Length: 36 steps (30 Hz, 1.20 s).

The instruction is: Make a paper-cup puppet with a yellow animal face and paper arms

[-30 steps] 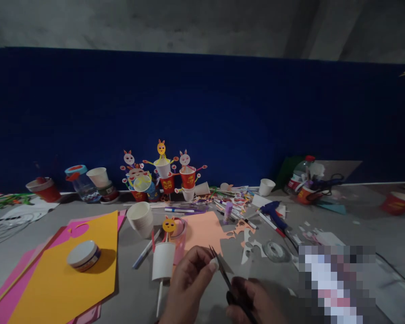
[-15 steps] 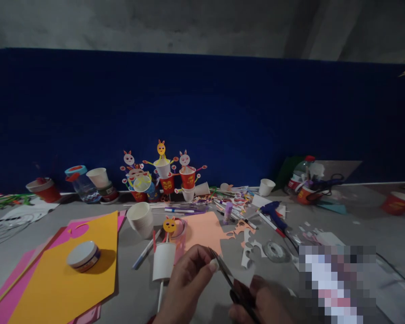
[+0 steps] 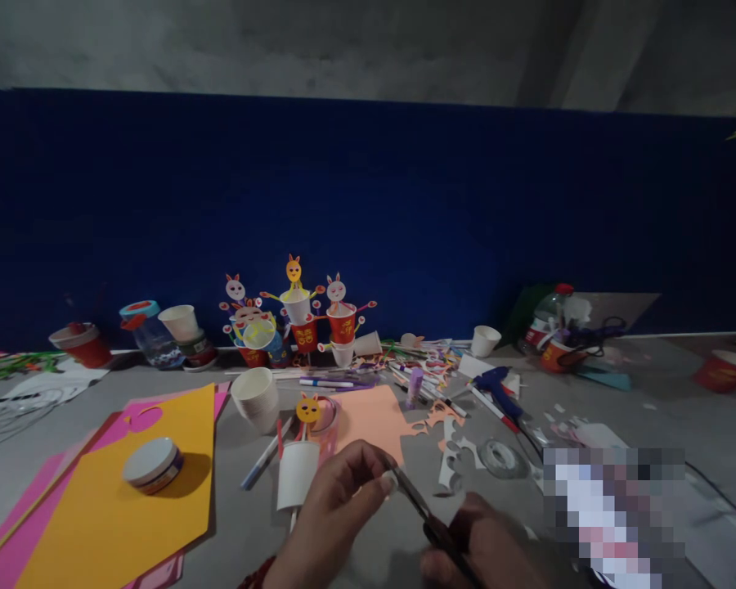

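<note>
My left hand (image 3: 337, 507) is closed in a pinch, with a small pale bit at the thumb tip that is too small to make out. Dark scissors (image 3: 414, 499) reach up to those fingertips, their blades nearly together. My right hand (image 3: 482, 540) grips the scissors by the handles. Left of my left hand lies a white paper cup (image 3: 298, 474) on its side, with a white stick below it and a yellow animal face (image 3: 308, 408) at its far end. Beyond my fingers is a peach paper sheet (image 3: 371, 417).
On the left, a white-lidded jar (image 3: 153, 465) sits on yellow paper (image 3: 116, 523). Stacked cups (image 3: 256, 398), a glue stick (image 3: 415, 386), a blue glue gun (image 3: 496, 388), a tape roll (image 3: 500, 456) and white paper scraps (image 3: 449, 458) lie around. Finished cup figures (image 3: 307, 327) stand behind. Part of the right side is pixelated.
The scissor blades have closed a little near my left fingertips. My left hand has shifted slightly, covering more of the white stick. The other things stay where they were.
</note>
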### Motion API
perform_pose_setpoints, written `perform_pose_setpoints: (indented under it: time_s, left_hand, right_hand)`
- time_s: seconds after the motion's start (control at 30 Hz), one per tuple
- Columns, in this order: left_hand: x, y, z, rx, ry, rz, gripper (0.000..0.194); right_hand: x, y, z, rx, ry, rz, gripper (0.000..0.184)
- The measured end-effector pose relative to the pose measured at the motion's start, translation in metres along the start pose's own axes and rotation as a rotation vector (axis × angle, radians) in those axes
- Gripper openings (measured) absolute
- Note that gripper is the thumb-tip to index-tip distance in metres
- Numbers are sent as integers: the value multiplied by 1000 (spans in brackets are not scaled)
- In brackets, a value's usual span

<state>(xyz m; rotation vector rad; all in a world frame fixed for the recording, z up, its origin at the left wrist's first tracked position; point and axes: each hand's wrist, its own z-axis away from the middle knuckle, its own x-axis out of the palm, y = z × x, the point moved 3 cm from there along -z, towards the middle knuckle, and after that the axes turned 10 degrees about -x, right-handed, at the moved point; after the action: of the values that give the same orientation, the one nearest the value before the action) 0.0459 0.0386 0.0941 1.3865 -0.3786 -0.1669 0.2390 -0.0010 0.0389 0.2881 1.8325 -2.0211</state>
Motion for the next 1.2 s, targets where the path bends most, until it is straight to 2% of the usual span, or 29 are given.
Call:
perform_pose_setpoints:
  time_s: [0.27,0.53,0.77,0.93,1.1,1.2]
  left_hand:
    - [-6,-1,0,-3,-45,-83,21]
    - [-6,4,-3,-5,-52,-137,20]
    - [-9,3,-5,-19,-73,-161,21]
    - [-14,3,-12,-31,-93,-197,20]
    - [-15,0,-15,-26,-107,-175,19]
    - [-15,-3,-15,-31,-98,-155,19]
  right_hand:
    - [-5,15,-6,36,-6,62,54]
    - [-2,17,-6,43,-32,-4,57]
    - [-6,15,-11,-53,2,-39,61]
    - [-3,14,-19,-61,-93,-107,54]
    - [-1,27,-24,-39,-86,-97,62]
    - [3,35,-26,-39,-95,-86,60]
